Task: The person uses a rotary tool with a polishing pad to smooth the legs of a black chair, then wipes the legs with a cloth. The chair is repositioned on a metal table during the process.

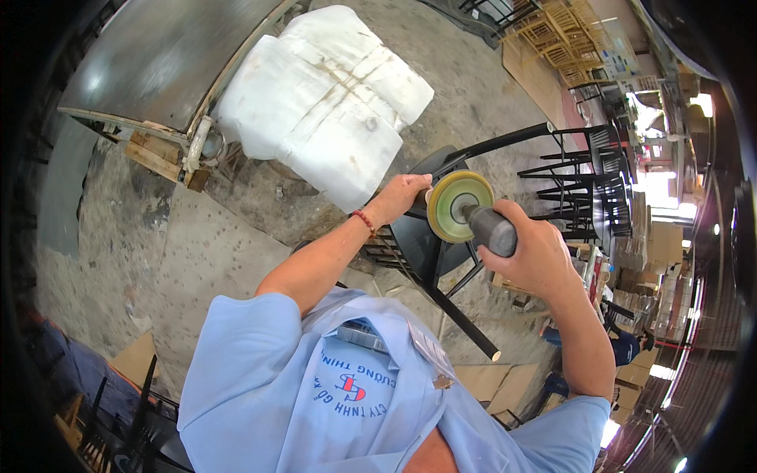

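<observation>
A black wooden chair (419,240) is tipped over in front of me, its legs pointing out and their cut ends showing pale wood. My left hand (400,197) is closed round one of the chair's legs, near its end. In my right hand (535,251) is a dark handheld power sander (494,231), gripped by its body. The sander's round yellow-green disc (460,206) sits right beside the leg end at my left fingers; whether they touch is hard to see. Part of the chair is hidden behind the disc and my left forearm.
A white-wrapped bulky stack (331,94) stands ahead to the left, beside a large grey-topped table (173,55). Several black chairs (587,185) are stacked at right. Bamboo-coloured frames (564,35) stand far right. Another person (627,347) is at the right, and cardboard lies on the concrete floor.
</observation>
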A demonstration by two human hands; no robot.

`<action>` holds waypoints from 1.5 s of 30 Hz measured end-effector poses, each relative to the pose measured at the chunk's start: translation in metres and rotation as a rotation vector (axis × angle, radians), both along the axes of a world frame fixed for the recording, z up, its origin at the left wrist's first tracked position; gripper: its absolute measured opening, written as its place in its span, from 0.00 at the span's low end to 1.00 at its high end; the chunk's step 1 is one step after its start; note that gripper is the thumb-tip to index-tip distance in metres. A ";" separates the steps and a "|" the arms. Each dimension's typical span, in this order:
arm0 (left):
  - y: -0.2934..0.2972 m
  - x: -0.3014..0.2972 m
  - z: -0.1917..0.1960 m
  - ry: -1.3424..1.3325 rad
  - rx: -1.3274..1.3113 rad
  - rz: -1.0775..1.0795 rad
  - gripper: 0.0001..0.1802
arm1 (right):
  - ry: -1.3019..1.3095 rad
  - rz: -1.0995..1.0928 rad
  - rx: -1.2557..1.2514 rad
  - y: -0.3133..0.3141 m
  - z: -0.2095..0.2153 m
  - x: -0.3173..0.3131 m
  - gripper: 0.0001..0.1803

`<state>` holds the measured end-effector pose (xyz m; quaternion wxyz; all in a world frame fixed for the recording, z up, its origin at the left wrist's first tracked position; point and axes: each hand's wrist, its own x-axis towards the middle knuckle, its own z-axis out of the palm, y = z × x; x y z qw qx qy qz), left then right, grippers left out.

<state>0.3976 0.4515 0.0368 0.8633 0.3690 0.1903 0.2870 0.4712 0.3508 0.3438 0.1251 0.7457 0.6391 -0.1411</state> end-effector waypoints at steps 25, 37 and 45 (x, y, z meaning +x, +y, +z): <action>-0.025 -0.010 0.081 0.576 0.599 0.256 0.22 | 0.518 -1.162 0.777 -0.289 0.045 0.365 0.16; -0.031 -0.012 0.090 0.616 0.596 0.259 0.20 | 0.323 -1.207 0.466 -0.233 0.012 0.477 0.17; -0.035 -0.010 0.091 0.590 0.514 0.313 0.17 | 0.562 -1.038 0.650 -0.202 0.053 0.446 0.12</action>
